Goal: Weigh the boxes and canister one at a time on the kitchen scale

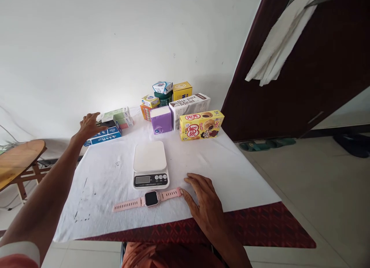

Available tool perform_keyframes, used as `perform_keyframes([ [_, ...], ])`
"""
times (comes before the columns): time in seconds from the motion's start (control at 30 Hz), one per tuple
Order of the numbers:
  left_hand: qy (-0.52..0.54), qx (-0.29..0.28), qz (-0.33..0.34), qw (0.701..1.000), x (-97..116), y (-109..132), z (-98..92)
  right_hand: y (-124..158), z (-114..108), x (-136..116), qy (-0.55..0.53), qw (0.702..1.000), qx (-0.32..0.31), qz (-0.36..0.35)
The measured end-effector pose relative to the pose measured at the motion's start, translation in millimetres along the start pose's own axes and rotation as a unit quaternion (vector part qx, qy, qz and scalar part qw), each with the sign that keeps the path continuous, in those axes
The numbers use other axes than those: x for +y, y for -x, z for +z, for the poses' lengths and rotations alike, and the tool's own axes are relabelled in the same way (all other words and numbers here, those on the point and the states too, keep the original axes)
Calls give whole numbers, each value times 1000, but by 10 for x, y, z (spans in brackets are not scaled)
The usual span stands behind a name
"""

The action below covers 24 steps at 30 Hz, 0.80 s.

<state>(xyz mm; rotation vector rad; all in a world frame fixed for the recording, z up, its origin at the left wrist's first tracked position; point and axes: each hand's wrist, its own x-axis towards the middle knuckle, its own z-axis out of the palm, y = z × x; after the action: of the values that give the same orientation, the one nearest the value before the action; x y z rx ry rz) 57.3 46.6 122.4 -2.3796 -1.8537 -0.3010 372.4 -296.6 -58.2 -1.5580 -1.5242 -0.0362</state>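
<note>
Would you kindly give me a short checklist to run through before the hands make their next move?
1. Left hand firmly gripping one of the boxes beside it: cannot tell; the contact is unclear.
2. Right hand well away from the watch: not ok; its thumb is at the strap's end.
3. Watch laid face up: ok.
4. Scale flat on the white cloth: ok.
5. Legible reading on the display: not ok; none visible.

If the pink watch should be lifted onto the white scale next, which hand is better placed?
Probably the right hand: it is at one end of the pink watch, close to the white scale, while the left hand is farther off, by the blue box.
</note>
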Motion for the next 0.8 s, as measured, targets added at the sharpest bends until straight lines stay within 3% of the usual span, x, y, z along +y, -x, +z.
perform_keyframes([
  [0.13, 32, 108, 107, 988, 544, 102, -208, 1, 12, -2, -5, 1000, 4, 3],
  [0.2, 50, 126, 176, 975, 923, 175, -313, 3, 17, -1, -10, 1000, 6, 8],
  [0.3, 85, 109, 279, 950, 1504, 265, -345, 4, 17, -4, -16, 1000, 8, 15],
  [0.43, 104, 30, 354, 929, 2067, 234, -53, -4, -11, -21, -23, 1000, 8, 10],
  [0.53, 90, -25, 337, 937, 2289, 119, 271, -12, -48, -45, -27, 1000, 2, 14],
  [0.6, 73, -27, 316, 946, 2367, 51, 430, -18, -73, -61, -35, 999, -6, 22],
  [0.7, 57, -8, 299, 953, 2408, 1, 525, -24, -98, -75, -45, 998, -12, 30],
  [0.8, 39, -10, 295, 955, 2378, -2, 502, -26, -105, -77, -52, 998, -14, 32],
])
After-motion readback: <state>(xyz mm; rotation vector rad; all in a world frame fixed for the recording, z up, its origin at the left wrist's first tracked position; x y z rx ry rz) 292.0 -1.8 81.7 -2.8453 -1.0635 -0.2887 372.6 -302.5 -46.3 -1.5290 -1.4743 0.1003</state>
